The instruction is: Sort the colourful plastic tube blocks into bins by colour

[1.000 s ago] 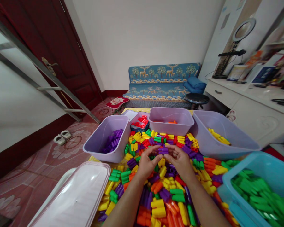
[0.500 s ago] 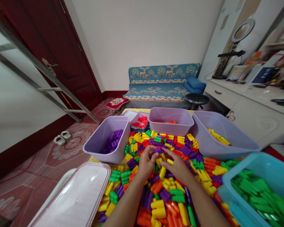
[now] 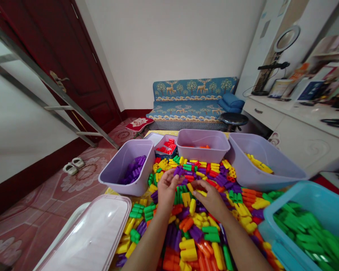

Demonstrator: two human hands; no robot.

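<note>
My left hand (image 3: 167, 188) is closed, pinching a purple plastic tube block (image 3: 178, 171) between thumb and fingertips above the pile. To its right, my right hand (image 3: 211, 195) has its fingers curled around a yellow tube block (image 3: 202, 193). Another yellow block (image 3: 190, 188) is at the right fingertips; whether it is gripped is hard to see. Beneath both hands spreads a mixed pile of tube blocks (image 3: 199, 220) in yellow, green, purple, orange and red.
Purple blocks fill part of the left lilac bin (image 3: 110, 178). Behind the pile are a small box (image 3: 173, 153) of red blocks and a lilac bin (image 3: 203, 152) with orange ones. Rightward stand a lilac bin (image 3: 288, 169) with yellow blocks and a turquoise bin (image 3: 274, 226) of green. A pale lid (image 3: 87, 233) lies left.
My left hand has moved left and slightly up with the purple block, away from my right hand. The right hand stays nearly in place.
</note>
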